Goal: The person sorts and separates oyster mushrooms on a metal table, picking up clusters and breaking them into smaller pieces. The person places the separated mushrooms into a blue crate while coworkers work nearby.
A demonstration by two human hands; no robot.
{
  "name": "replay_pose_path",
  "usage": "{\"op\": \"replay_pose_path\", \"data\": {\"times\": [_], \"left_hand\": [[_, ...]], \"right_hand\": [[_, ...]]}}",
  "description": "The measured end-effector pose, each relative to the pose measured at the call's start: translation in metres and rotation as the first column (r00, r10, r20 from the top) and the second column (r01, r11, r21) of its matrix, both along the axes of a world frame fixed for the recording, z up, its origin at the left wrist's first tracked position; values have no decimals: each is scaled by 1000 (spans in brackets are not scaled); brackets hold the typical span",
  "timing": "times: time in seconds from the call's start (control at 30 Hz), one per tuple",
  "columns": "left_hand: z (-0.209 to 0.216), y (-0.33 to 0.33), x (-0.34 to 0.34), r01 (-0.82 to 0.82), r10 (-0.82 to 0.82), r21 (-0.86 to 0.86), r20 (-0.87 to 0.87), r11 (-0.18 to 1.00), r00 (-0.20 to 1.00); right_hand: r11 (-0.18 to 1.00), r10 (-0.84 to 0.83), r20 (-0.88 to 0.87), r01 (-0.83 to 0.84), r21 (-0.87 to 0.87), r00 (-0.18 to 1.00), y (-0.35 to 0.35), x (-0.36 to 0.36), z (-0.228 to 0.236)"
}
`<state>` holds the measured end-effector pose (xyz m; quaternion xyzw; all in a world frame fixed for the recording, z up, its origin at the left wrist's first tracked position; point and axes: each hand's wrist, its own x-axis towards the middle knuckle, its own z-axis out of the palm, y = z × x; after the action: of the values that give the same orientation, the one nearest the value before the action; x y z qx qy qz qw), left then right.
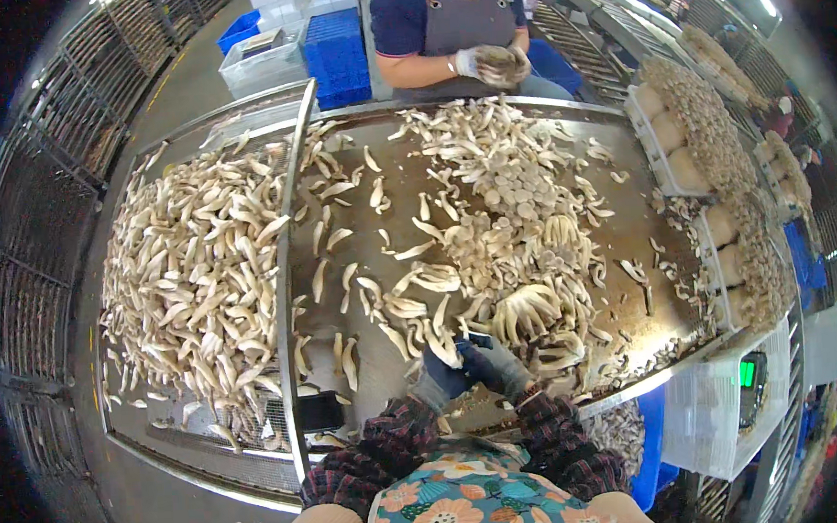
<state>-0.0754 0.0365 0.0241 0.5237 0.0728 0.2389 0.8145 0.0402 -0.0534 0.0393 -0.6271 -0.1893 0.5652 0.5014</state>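
Both my hands wear grey gloves with dark blue palms and meet near the table's front edge. My left hand (pixel 442 375) is closed around the lower end of a small bunch of pale, long-stemmed mushrooms (pixel 442 343). Right beside it, my right hand (pixel 501 364) has its fingers curled inward; what they grip is hidden. A large clump of joined mushrooms (pixel 525 314) lies just beyond the right hand. Further off, a long heap of mushrooms (pixel 505 184) runs to the far edge of the metal table (pixel 355 241). Single mushrooms lie scattered left of my hands.
A raised metal bar (pixel 290 269) divides off a mesh tray with a big pile of loose mushrooms (pixel 198 265). Crates of mushroom blocks (pixel 665 141) line the right edge. A scale with a green display (pixel 752 380) stands at right. Across the table, a co-worker's gloved hands (pixel 493 65) hold something.
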Motion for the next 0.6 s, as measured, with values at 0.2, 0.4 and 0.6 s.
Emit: {"op": "replay_pose_path", "data": {"times": [0.2, 0.4, 0.6], "left_hand": [[-7, -42, -3, -281, 68, -501, -401, 818, 914], [-17, -33, -35, -444, 199, -298, -596, 845, 778], [30, -60, -4, -226, 336, 252, -625, 941, 705]], "right_hand": [[971, -228, 189, 207, 121, 955, -58, -18, -33], [418, -778, -383, 865, 275, 498, -220, -23, 14], [877, -478, -123, 480, -12, 870, -95, -29, 9]]}}
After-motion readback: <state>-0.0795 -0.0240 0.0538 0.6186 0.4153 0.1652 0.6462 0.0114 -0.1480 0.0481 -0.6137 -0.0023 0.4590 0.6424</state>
